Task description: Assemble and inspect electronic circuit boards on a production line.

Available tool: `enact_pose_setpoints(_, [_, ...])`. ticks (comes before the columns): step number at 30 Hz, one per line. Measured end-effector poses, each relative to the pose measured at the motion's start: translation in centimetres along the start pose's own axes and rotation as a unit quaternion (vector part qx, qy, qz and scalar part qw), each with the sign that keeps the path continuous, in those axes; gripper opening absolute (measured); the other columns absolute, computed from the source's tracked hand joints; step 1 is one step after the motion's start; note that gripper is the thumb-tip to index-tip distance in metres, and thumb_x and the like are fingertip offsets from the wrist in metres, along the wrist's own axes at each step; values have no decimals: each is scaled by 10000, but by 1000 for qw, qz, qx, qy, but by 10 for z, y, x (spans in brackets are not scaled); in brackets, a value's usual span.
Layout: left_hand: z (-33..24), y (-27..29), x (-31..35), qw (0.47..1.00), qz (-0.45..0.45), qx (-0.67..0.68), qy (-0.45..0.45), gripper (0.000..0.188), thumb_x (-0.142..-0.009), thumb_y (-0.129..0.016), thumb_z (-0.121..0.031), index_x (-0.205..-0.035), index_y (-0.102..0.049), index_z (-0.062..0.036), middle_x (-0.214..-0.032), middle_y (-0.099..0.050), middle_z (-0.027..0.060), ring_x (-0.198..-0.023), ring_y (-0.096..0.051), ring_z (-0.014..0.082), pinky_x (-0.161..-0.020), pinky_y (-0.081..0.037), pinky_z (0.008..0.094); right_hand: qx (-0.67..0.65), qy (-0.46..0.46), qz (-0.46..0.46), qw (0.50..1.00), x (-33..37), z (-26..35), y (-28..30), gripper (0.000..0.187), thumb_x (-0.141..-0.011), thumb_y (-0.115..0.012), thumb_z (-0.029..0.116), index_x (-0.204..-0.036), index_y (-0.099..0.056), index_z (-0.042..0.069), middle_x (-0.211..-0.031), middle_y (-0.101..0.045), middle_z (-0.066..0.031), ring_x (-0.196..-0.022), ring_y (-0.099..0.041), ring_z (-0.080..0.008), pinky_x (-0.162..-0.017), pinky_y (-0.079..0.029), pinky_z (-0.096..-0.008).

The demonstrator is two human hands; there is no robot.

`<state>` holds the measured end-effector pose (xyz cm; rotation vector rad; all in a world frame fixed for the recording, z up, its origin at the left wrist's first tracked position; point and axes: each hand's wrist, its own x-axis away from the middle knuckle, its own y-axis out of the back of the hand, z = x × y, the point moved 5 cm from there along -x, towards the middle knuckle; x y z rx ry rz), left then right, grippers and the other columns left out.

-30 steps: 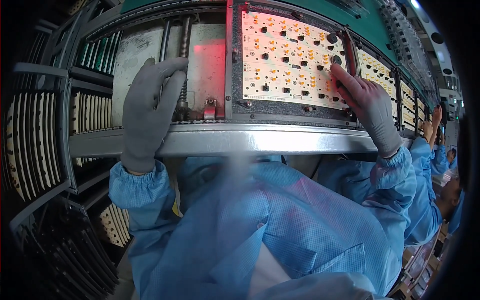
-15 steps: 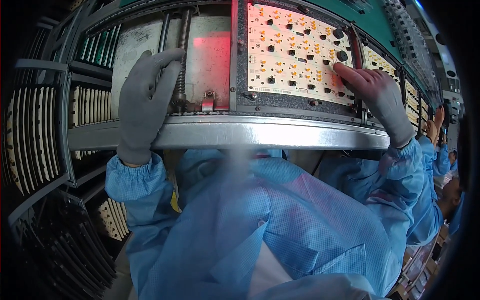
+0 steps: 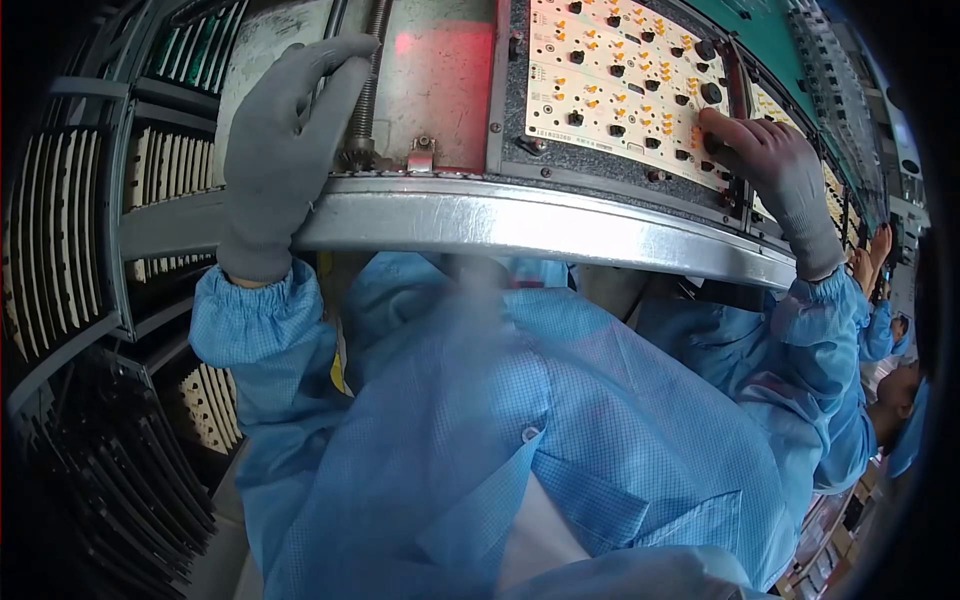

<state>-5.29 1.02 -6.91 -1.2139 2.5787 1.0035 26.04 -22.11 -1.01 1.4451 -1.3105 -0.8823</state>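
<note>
My left hand (image 3: 285, 135), in a grey glove, lies over a smooth metal rod beside a threaded rod (image 3: 368, 90). Its thumb and forefinger are apart, and nothing shows between them except part of the smooth rod. On the right, a cream circuit board (image 3: 600, 90) with orange and black parts sits in a dark speckled carrier (image 3: 590, 165). My gloved right hand (image 3: 775, 160) is at the board's right edge, one digit reaching onto it near a round black part (image 3: 711, 93). Its other fingers are curled, and what they grip is hidden.
A shiny metal rail (image 3: 480, 215) runs along the near side. Racks of upright boards (image 3: 60, 240) stand at the left, with dark slotted racks (image 3: 120, 470) below. More carriers continue to the right, where another person's hand (image 3: 880, 245) shows.
The carrier with its board has shifted a little right relative to the rods, and my right hand has moved with it. My left hand stays at the rods. The whole view has tilted slightly.
</note>
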Motion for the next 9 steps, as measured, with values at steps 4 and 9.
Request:
enact_pose_setpoints(4, [7,11,3,999,-10,-27,-27,240,-962,-591,-133,-1171,-671,-45,-1057,-675,113,-883,-649,203,-776,-509,310,-122,-57,-1,991,-8,-11,21,484,-829,-736,194,-1295,-620,132,-1034,-716,-73,-916,-697,-243,-759,-537,-341])
enact_pose_setpoints(9, [-7,72,57,965,-137,-217,-42,271,-1009,-496,-157,-1223,-625,-53,-1203,-646,123,-1157,-593,197,-970,-458,320,-154,44,-103,982,-60,-6,60,315,-884,-683,89,-1195,-676,38,-1037,-718,-144,-919,-699,-224,-764,-550,-330])
